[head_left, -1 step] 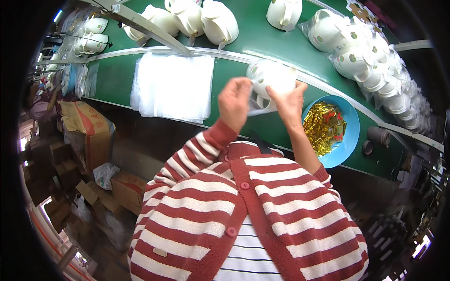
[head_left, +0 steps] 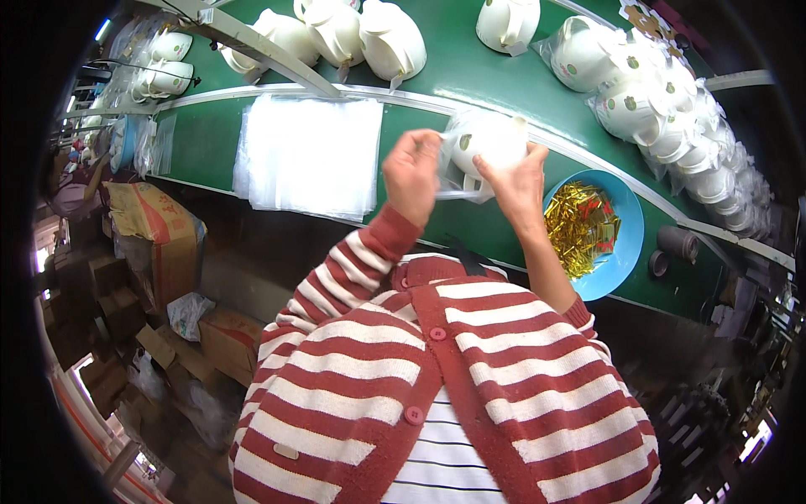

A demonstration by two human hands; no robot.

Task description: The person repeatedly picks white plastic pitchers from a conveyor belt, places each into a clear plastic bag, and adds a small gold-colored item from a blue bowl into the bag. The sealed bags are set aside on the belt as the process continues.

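Note:
Over the green bench, a white jug (head_left: 497, 137) with a small green print lies partly inside a clear plastic bag (head_left: 451, 178). My right hand (head_left: 520, 186) grips the jug from its right side, thumb on top. At the jug's left, my left hand (head_left: 411, 175) is closed on the bag's edge and holds it out from the jug. Left of my hands lies a flat stack of clear plastic bags (head_left: 311, 155). A blue bowl (head_left: 630, 223) of gold ties (head_left: 575, 223), with some red pieces among them, stands right of my right forearm.
Unwrapped white jugs (head_left: 392, 44) stand along the far side of the green bench (head_left: 449, 71). Bagged jugs (head_left: 638, 109) are heaped at the right. A metal post (head_left: 269, 50) slants over the bench. Cardboard boxes (head_left: 155, 235) stand at the lower left, and a grey roll (head_left: 678, 244) lies beyond the bowl.
My left hand has shifted slightly to the left, drawing the bag's edge further from the jug. My right hand and the jug have barely moved.

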